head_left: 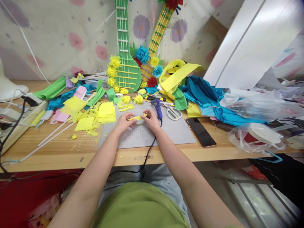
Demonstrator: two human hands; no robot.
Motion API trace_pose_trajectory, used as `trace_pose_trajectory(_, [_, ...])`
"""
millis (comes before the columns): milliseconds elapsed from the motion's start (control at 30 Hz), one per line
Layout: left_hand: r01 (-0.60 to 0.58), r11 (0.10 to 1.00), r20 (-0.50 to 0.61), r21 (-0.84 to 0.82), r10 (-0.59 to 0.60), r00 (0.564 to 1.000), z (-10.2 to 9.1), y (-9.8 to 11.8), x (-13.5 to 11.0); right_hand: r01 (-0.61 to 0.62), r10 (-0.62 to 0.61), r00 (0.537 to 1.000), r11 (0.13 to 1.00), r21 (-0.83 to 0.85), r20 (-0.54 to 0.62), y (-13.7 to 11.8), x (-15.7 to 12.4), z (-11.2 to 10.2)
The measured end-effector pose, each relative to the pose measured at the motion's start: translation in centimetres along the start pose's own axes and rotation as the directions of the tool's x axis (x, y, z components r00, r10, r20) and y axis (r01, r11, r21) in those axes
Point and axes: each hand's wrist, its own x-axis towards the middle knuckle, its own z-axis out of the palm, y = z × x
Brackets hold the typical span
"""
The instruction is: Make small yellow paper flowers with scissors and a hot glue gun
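Between both hands I hold a narrow folded strip of yellow paper [137, 118], above a grey cutting mat [175, 134]. My left hand [124, 123] pinches its left end. The strip's right end is in the fingers of my right hand [151, 119]. Just beyond that hand lies a blue glue gun [157, 109], its black cord running down past my right wrist. White-handled scissors [174, 113] rest to its right. Behind my hands are loose yellow strips [125, 108] and yellow paper flowers [139, 99]. A stack of yellow paper squares [106, 111] sits left of my left hand.
A green paper-covered instrument [129, 71] and a yellow one [158, 34] lean on the wall. A phone [200, 132] lies right of the mat. Blue crepe paper [204, 91] and a bagged cup [256, 137] are farther right. A power strip [26, 122] is at left.
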Motion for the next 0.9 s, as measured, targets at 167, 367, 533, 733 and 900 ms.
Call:
trace_pose_trajectory(167, [0.080, 0.996, -0.025, -0.026, -0.081, 0.996, 0.2, -0.1, 0.3, -0.028, 0.031, 0.996, 0.999, 0.034, -0.084, 0.3, 0.0, 0.2])
trace_pose_trajectory(367, [0.167, 0.983, -0.007, -0.073, -0.168, 0.986, 0.2, 0.3, 0.2, -0.037, 0.047, 0.986, 0.997, 0.071, -0.157, -0.2, -0.2, 0.2])
trace_pose_trajectory(533, [0.124, 0.991, 0.000, -0.050, -0.124, 0.992, 0.4, 0.7, 0.5, -0.003, 0.010, 0.990, 0.999, 0.050, -0.140, 0.1, 0.0, 0.2])
trace_pose_trajectory(733, [0.113, 0.988, -0.067, -0.105, -0.120, 0.990, 1.0, 0.6, 0.6, -0.014, 0.024, 0.996, 0.994, 0.108, -0.086, 0.1, 0.2, 0.4])
trace_pose_trajectory(900, [0.091, 0.987, -0.097, -0.131, -0.104, 0.990, 1.2, 0.6, 0.4, -0.060, 0.057, 0.998, 0.983, 0.172, 0.024, -0.2, 0.1, 1.0])
